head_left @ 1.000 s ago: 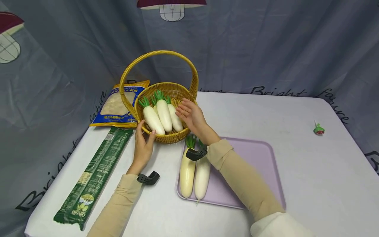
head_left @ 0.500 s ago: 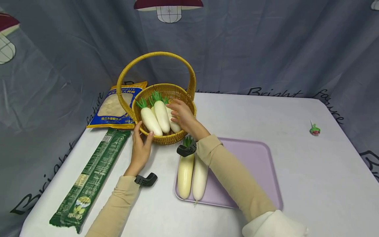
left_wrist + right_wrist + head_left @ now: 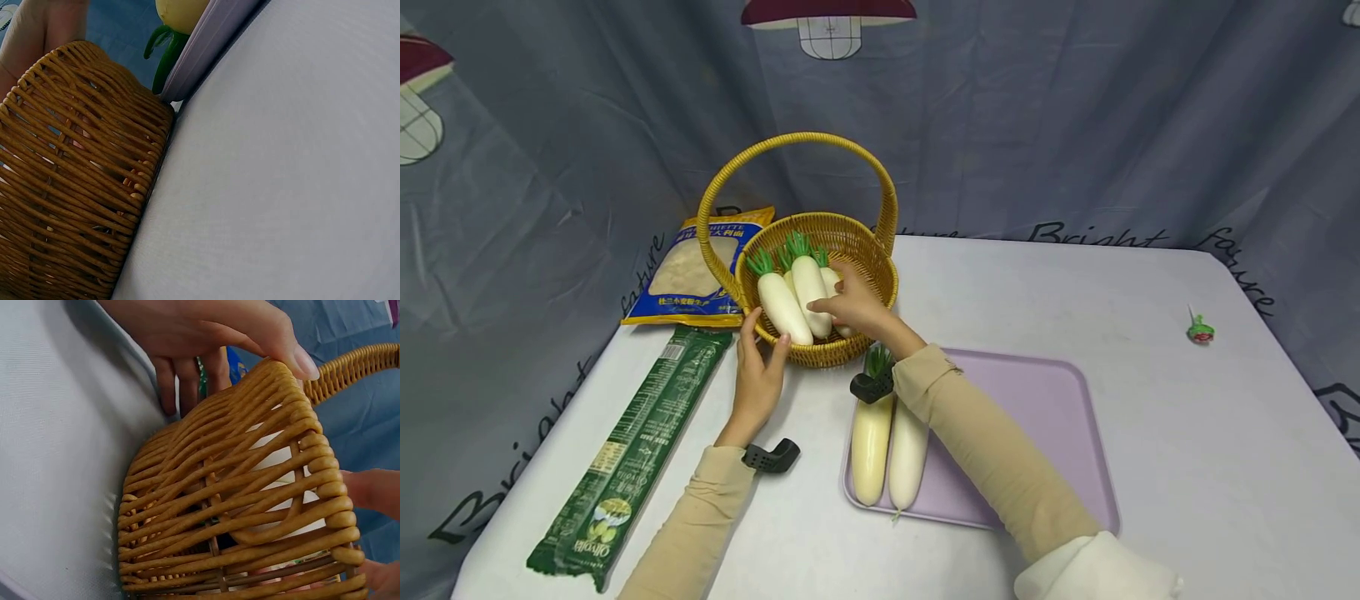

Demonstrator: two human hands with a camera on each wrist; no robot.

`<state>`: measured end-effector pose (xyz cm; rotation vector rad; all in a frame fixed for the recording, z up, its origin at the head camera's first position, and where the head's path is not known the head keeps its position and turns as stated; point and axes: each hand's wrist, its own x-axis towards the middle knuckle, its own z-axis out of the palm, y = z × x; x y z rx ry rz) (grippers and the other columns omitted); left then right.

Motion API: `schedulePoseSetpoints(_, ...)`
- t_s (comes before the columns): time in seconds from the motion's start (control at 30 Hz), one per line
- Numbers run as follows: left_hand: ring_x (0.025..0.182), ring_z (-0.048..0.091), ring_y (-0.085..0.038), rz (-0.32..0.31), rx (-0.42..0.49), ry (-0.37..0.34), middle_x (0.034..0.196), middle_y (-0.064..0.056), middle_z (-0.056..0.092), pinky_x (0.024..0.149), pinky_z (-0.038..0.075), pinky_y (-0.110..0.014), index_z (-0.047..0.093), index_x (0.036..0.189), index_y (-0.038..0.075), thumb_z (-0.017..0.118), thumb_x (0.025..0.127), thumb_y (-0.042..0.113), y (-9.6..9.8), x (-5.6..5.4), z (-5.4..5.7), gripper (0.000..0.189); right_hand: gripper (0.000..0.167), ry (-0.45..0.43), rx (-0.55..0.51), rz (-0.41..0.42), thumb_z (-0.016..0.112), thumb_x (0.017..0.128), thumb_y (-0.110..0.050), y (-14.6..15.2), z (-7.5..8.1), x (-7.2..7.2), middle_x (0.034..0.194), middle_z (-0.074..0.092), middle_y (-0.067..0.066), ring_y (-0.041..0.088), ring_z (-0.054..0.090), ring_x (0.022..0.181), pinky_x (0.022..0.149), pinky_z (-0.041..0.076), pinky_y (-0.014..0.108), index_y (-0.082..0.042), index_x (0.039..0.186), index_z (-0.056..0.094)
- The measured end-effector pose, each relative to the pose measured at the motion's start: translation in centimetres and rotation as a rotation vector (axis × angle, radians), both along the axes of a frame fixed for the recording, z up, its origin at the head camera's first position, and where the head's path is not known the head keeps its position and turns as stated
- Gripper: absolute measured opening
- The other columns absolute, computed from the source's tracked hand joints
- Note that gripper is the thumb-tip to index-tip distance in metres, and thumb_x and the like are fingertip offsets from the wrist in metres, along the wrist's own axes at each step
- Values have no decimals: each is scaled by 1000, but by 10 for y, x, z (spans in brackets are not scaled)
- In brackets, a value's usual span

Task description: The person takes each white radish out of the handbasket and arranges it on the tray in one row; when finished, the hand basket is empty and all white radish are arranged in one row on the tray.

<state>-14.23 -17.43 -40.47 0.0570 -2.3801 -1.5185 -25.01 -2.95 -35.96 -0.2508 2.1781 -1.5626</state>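
Note:
Inside a woven basket with a tall handle lie several white radishes with green tops. My left hand rests against the basket's front left side, its thumb at the rim and its other fingers along the outside, as the right wrist view shows. My right hand reaches over the right rim, and its thumb and fingers hold the rightmost white radish, which it partly covers. The fingertips on its far side are hidden. Two longer radishes lie on a lilac tray below my right wrist.
Left of the basket lie a blue and yellow pasta bag and a long green pasta packet. A small green and red wrapped item lies at the far right of the white table. A grey curtain hangs behind.
My right hand has moved left and down from above the basket's right side onto the rightmost radish, its fingers closing in. My left hand has stayed at the basket's side.

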Motion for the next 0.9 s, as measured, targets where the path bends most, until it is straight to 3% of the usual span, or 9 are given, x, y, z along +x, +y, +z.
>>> schedulePoseSetpoints(0.1, 131, 27, -39, 3, 2, 0, 145, -23, 17, 108, 27, -50, 17, 142, 7, 46, 94, 20, 2, 2, 4, 57, 82, -16, 23, 36, 66, 82, -15, 0, 2, 2, 141, 28, 18, 20, 53, 71, 57, 47, 34, -22, 144, 13)
schedulePoseSetpoints(0.2, 131, 28, -39, 7, -1, 1, 145, -22, 18, 108, 27, -50, 17, 142, 8, 46, 94, 20, 0, 1, 1, 57, 84, 9, 33, 54, 67, 80, -7, -1, 2, 2, 141, 28, 19, 19, 52, 80, 50, 39, 29, -21, 144, 14)
schedulePoseSetpoints(0.27, 131, 28, -39, 10, 0, 2, 145, -22, 18, 108, 28, -49, 17, 143, 11, 47, 94, 22, -3, -4, -6, 57, 86, 45, 46, 59, 68, 77, -3, -2, 2, 1, 140, 30, 20, 21, 54, 96, 52, 41, 27, -18, 144, 15)
schedulePoseSetpoints(0.37, 131, 28, -37, 7, -2, 0, 146, -19, 17, 108, 28, -49, 17, 143, 14, 47, 94, 23, -9, -10, -19, 59, 89, 108, 90, 71, 71, 74, 0, -3, 0, 1, 138, 33, 21, 27, 50, 116, 66, 50, 27, -15, 144, 18)
schedulePoseSetpoints(0.5, 132, 29, -34, 11, -17, 0, 147, -15, 17, 108, 29, -46, 16, 143, 19, 47, 94, 29, -13, -13, -28, 59, 91, 188, 172, 80, 74, 71, -4, -5, 0, 3, 135, 36, 21, 30, 51, 116, 83, 51, 33, -11, 143, 19)
schedulePoseSetpoints(0.63, 131, 30, -33, 17, -28, 15, 147, -14, 19, 107, 31, -45, 17, 143, 22, 45, 94, 34, -13, -13, -30, 59, 91, 248, 239, 72, 76, 70, -8, -6, 1, 5, 132, 37, 20, 29, 53, 111, 81, 51, 30, -11, 143, 21)
schedulePoseSetpoints(0.9, 132, 28, -32, 14, -19, -2, 147, -14, 18, 108, 29, -45, 16, 143, 21, 46, 94, 32, -12, -13, -28, 58, 87, 249, 212, 72, 69, 70, -3, -6, 1, 5, 132, 39, 20, 30, 52, 111, 79, 51, 31, -10, 142, 21)
